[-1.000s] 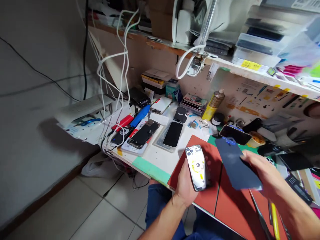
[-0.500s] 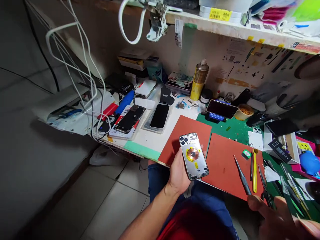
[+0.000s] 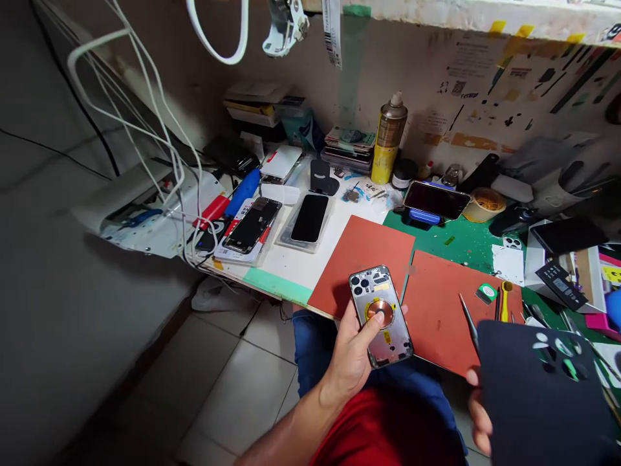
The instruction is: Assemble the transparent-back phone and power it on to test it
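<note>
My left hand is wrapped round an opened phone body, holding it tilted over the table's front edge. The body is silver, with camera lenses at its upper left. My thumb rests on the copper coil in its middle. At the lower right, my right hand grips a dark phone back panel with round camera holes near its top. Only some fingers show at the panel's left edge; the others are hidden. Behind the panel, a pointed grey tool lies on the right red mat.
Left of the mats lie a dark phone screen part and a black-faced phone. A spray can stands at the back. Another phone leans on a blue stand. White cables hang at left; tweezers and tools crowd the right.
A dark back panel has come into view in my right hand at lower right. My left thumb has moved onto the coil. The camera view has tipped downward.
</note>
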The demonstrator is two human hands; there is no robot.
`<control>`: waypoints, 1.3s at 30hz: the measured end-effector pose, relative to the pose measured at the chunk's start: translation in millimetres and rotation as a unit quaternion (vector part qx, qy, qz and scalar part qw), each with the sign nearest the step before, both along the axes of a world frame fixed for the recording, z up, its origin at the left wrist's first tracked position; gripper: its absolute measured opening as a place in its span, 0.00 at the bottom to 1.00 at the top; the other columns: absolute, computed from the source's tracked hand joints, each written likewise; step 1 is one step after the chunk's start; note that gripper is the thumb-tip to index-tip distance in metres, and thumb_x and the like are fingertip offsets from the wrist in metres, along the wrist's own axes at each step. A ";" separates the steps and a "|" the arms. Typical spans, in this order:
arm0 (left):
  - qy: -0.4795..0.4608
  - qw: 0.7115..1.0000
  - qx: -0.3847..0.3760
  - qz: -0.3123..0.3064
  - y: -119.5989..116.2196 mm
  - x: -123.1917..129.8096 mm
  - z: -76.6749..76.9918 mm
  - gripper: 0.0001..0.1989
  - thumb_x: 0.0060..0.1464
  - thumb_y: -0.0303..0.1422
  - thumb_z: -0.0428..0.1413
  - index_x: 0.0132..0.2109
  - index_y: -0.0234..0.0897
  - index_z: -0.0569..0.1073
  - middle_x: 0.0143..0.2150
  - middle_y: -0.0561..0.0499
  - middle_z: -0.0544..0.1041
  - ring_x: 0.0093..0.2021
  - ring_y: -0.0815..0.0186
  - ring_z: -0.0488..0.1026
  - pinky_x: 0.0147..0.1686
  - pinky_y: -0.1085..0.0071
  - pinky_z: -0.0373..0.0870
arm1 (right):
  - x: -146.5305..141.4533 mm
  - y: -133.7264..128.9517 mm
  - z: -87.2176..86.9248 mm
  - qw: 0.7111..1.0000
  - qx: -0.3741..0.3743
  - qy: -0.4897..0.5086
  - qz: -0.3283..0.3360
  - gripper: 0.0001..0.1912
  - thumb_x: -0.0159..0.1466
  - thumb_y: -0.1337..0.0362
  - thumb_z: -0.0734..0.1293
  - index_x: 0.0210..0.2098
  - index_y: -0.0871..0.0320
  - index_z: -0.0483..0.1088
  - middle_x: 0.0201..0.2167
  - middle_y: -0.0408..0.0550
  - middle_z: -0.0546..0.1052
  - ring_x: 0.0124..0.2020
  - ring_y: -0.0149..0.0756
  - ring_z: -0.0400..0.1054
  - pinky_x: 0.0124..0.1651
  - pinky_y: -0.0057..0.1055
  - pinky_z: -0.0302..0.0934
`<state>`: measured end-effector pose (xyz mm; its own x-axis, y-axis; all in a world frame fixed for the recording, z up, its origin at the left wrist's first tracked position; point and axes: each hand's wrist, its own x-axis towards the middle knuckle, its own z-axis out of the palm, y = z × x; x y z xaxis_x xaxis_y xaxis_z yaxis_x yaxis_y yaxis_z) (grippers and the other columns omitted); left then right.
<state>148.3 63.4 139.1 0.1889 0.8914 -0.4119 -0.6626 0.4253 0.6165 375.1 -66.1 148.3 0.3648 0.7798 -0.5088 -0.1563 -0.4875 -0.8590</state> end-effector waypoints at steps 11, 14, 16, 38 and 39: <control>-0.080 0.995 -0.011 0.062 -19.0 17.6 -6.5 0.28 0.64 0.52 0.60 0.61 0.39 0.78 0.66 0.43 0.77 0.74 0.47 0.63 0.74 0.50 0.57 | -97.9 66.6 0.5 0.792 0.323 -0.501 0.128 0.34 0.65 0.65 0.76 0.68 0.51 0.68 0.62 0.60 0.75 0.58 0.57 0.72 0.59 0.58 0.69; -0.057 0.996 0.001 0.061 -25.6 17.1 -10.9 0.26 0.64 0.49 0.61 0.63 0.42 0.77 0.65 0.46 0.78 0.72 0.50 0.65 0.74 0.53 0.56 | -110.9 70.3 -4.6 0.769 0.331 -0.528 0.140 0.38 0.66 0.66 0.75 0.72 0.53 0.63 0.64 0.64 0.73 0.60 0.59 0.70 0.58 0.59 0.68; -0.032 0.998 0.000 0.056 -30.3 15.0 -13.4 0.25 0.64 0.47 0.62 0.63 0.42 0.78 0.65 0.46 0.79 0.72 0.51 0.67 0.74 0.56 0.56 | -114.1 70.8 -7.9 0.765 0.328 -0.534 0.150 0.38 0.67 0.65 0.75 0.73 0.53 0.61 0.66 0.64 0.71 0.60 0.60 0.69 0.58 0.60 0.68; 0.011 0.998 -0.051 0.028 -35.5 12.9 -13.7 0.24 0.60 0.46 0.66 0.58 0.38 0.81 0.56 0.44 0.83 0.64 0.49 0.75 0.70 0.57 0.64 | -115.2 66.1 -15.2 0.732 0.308 -0.577 0.189 0.38 0.70 0.63 0.71 0.76 0.56 0.56 0.74 0.67 0.61 0.66 0.66 0.64 0.59 0.62 0.66; 0.013 0.998 -0.051 0.026 -35.6 12.8 -14.2 0.24 0.59 0.47 0.66 0.57 0.38 0.81 0.57 0.44 0.83 0.64 0.49 0.75 0.69 0.57 0.64 | -115.1 65.5 -14.9 0.728 0.307 -0.581 0.195 0.38 0.70 0.62 0.71 0.76 0.57 0.56 0.74 0.68 0.61 0.67 0.66 0.64 0.59 0.62 0.66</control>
<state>161.1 27.8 124.9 0.1315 0.8531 -0.5050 -0.6704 0.4517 0.5886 260.0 -0.6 133.4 -0.0392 0.8895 0.4552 0.8968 0.2322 -0.3765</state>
